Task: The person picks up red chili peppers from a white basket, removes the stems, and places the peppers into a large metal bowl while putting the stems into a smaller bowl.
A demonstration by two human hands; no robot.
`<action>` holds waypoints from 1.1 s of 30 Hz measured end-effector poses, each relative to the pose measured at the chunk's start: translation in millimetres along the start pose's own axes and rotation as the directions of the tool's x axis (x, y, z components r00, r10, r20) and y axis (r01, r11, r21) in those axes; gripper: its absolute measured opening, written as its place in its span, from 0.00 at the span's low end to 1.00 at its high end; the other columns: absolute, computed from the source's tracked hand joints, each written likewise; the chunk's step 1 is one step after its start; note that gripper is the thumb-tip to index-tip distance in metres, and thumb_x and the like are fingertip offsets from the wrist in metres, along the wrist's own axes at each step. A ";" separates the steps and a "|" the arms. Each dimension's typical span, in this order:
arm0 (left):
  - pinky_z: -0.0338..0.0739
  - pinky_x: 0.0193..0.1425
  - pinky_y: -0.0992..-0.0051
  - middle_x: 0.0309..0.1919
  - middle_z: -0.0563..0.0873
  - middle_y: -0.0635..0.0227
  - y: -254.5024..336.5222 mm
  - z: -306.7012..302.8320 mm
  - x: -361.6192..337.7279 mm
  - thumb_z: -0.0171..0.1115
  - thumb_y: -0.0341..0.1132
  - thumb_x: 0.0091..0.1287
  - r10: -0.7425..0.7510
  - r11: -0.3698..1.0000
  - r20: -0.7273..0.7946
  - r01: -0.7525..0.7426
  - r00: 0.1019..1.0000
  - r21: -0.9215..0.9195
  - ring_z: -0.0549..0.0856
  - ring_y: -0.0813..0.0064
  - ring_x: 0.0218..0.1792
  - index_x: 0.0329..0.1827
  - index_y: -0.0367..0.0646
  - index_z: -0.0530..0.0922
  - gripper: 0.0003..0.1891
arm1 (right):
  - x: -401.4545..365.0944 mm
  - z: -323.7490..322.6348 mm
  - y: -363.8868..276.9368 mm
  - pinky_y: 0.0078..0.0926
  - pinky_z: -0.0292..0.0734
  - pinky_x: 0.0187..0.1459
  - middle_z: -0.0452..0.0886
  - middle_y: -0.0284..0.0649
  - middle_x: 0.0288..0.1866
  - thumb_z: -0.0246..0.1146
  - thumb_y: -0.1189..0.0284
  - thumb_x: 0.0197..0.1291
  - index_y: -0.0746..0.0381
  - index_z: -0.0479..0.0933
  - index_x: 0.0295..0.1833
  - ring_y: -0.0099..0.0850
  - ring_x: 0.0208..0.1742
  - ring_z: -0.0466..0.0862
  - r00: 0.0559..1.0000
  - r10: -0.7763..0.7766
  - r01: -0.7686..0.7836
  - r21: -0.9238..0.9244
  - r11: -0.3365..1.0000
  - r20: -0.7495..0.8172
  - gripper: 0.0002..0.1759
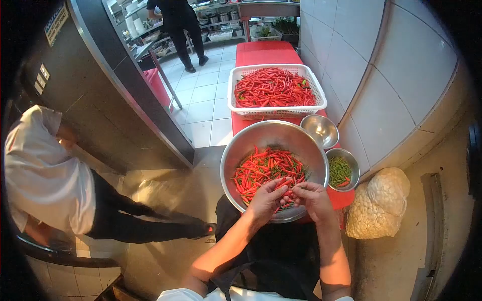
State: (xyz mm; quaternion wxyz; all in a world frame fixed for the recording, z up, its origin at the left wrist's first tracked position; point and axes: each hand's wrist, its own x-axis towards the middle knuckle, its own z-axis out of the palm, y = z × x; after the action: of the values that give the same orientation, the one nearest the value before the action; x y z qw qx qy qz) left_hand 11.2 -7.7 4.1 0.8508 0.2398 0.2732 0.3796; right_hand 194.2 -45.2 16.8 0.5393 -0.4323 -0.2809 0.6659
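Note:
My left hand (267, 201) is closed around a few red chili peppers (284, 183) over the near side of a large steel bowl (314, 150). Close beside it, my right hand (313, 199) has its fingers pinched together at the end of those peppers; what lies between the fingertips is too small to make out. Many red chilies with green stems (261, 168) fill the bottom of the bowl. To its right, a small steel bowl (355, 168) contains green stems (339, 168) and a bit of red.
Behind the big bowl, a white plastic basket (233, 93) heaped with red chilies stands on a red bench (266, 50). An empty-looking steel bowl (321, 130) sits beside it. A filled plastic bag (379, 205) leans by the tiled wall. Two people (55, 175) are at left and back.

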 end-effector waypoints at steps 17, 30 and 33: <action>0.86 0.63 0.68 0.50 0.84 0.59 14.9 -20.4 20.6 0.56 0.26 0.76 0.039 0.977 -0.185 -0.077 0.982 -0.200 0.87 0.65 0.54 0.56 0.35 0.75 0.09 | 10.1 -86.8 -43.0 0.34 0.79 0.47 0.83 0.48 0.45 0.66 0.77 0.63 0.68 0.81 0.56 0.43 0.46 0.85 0.546 -0.814 -0.062 -0.978 0.198 -0.200 0.16; 0.81 0.65 0.47 0.55 0.78 0.51 165.2 34.6 269.6 0.54 0.32 0.76 0.368 0.888 0.017 -0.346 0.930 -0.302 0.80 0.53 0.57 0.58 0.34 0.70 0.13 | -29.8 33.7 34.2 0.40 0.82 0.44 0.85 0.46 0.42 0.68 0.79 0.57 0.65 0.83 0.43 0.47 0.43 0.87 0.697 -0.681 0.363 -0.930 0.063 0.226 0.08; 0.76 0.61 0.41 0.58 0.75 0.52 205.5 39.9 313.8 0.59 0.50 0.74 0.055 0.976 -0.422 -0.139 0.905 -0.170 0.76 0.46 0.59 0.64 0.39 0.70 0.26 | -25.5 28.4 37.9 0.39 0.83 0.43 0.84 0.44 0.41 0.68 0.77 0.57 0.63 0.83 0.42 0.45 0.42 0.87 0.681 -0.691 0.360 -0.933 0.027 0.243 0.07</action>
State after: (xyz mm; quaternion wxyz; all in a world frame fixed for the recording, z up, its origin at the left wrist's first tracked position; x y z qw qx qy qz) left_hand 107.8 350.8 71.2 0.7727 0.0820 0.3965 0.4888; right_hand 152.4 -77.0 5.2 0.4128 -0.6099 -0.6753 0.0401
